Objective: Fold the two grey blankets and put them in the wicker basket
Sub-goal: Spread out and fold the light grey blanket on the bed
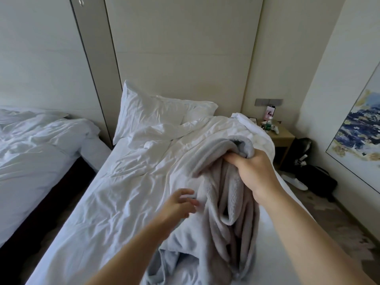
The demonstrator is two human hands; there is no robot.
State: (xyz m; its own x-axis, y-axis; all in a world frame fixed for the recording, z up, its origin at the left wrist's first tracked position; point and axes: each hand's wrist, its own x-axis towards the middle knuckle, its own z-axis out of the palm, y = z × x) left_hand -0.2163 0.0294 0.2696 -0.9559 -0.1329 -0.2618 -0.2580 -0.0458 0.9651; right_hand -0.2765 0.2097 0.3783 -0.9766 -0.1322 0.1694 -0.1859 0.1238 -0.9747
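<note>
Right hand (253, 173), out at four o'clock, has its fingers clamped round a fistful of the grey blanket (232, 202) and holds that bunch up off the bed (123, 192). The cloth hangs from the fist in long, loose folds and heaps on the sheet down at six o'clock. Holding it high looks like a way to let the weight pull the fabric straight so an edge can be found.

Left hand (181, 202), just below centre, is wide open with its fingers spread and holds nothing. It hovers just beside the hanging folds on their nine o'clock side, and I'd say it's hunting for a hem or a corner to pair with the other grip.

No fold has been made yet, so this is early work. Paler, bluish cloth lies in the heap at six o'clock. I can't tell whether that's the second blanket or more of the first. The wicker basket is nowhere in view.

A pillow (156, 114) sits at eleven o'clock and a white duvet (226, 128) is pushed towards two o'clock, which leaves bare sheet to spread the blanket on. That thick, floppy cloth could slip from a one-point grip.
</note>
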